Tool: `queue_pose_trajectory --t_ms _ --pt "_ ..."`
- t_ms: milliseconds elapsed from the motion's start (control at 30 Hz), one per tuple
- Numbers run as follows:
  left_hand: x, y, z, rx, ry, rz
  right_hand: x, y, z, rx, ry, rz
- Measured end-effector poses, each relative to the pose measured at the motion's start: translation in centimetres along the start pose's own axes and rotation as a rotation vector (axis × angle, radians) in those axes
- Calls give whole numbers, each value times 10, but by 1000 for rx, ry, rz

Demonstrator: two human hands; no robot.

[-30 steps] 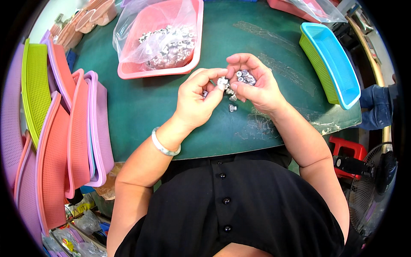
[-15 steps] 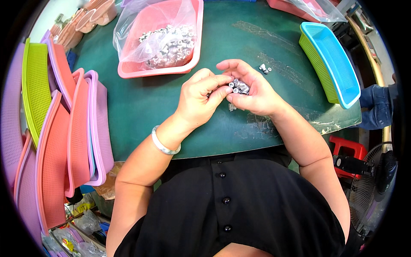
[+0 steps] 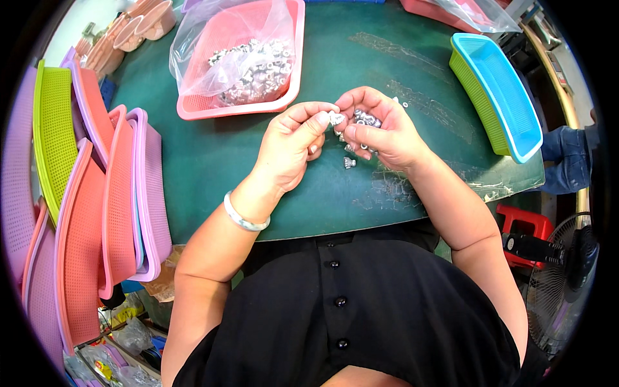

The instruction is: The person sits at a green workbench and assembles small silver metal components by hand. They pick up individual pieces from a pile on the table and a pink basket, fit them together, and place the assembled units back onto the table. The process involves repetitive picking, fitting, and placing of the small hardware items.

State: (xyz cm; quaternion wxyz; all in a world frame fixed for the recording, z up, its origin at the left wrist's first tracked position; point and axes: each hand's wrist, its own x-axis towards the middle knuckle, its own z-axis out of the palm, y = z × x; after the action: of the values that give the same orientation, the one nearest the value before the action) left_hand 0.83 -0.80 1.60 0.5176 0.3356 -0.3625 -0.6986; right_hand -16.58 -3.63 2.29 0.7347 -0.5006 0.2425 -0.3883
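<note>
Far left: stacked mesh trays (image 3: 84, 213) in green, pink and purple, standing on edge beside the green table (image 3: 213, 161).

Upper left of centre: pink basket (image 3: 293, 58) lined with a clear plastic bag (image 3: 206, 45), holding a heap of small metal parts (image 3: 251, 68). Well apart from both hands.

Left hand (image 3: 290, 145): forearm comes up from the lower edge, pale bangle (image 3: 244, 216) on the wrist, palm turned toward the right hand. Thumb and forefinger pinched narrow on one small silver fitting (image 3: 335, 118), held just above the table, touching or nearly touching the right hand's fingertips.

Right hand (image 3: 380, 132): cupped, palm up, fingers curled around a small cluster of silver fittings (image 3: 364, 119). So holding several loosely, not clamped. Forearm angles in from the lower right.

One loose fitting (image 3: 349, 162) lies on the table just below the hands; a couple more specks right of the right hand, too small to tell.

Judgement: step in hand looks like picking single pieces out of the cupped batch, for checking or mating. Next move calls for a fine pinch and a steady cupped palm, else pieces roll off like the one on the table.

Right: blue basket nested in a green one (image 3: 496, 90), near the table edge.
</note>
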Motion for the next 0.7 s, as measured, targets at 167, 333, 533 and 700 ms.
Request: queue_pose_trajectory --t_ms 167,333,533,700 --pt "0 1 -2 -56 -26 -77 1 1 0 4 2 -16" --pt "2 1 -5 -132 -66 -134 0 1 2 -18 17 -13" --pt "2 -2 -6 -119 -53 -154 1 3 3 -63 47 -19" --pt "2 -2 -6 -103 -35 -162 1 3 3 -95 65 -20"
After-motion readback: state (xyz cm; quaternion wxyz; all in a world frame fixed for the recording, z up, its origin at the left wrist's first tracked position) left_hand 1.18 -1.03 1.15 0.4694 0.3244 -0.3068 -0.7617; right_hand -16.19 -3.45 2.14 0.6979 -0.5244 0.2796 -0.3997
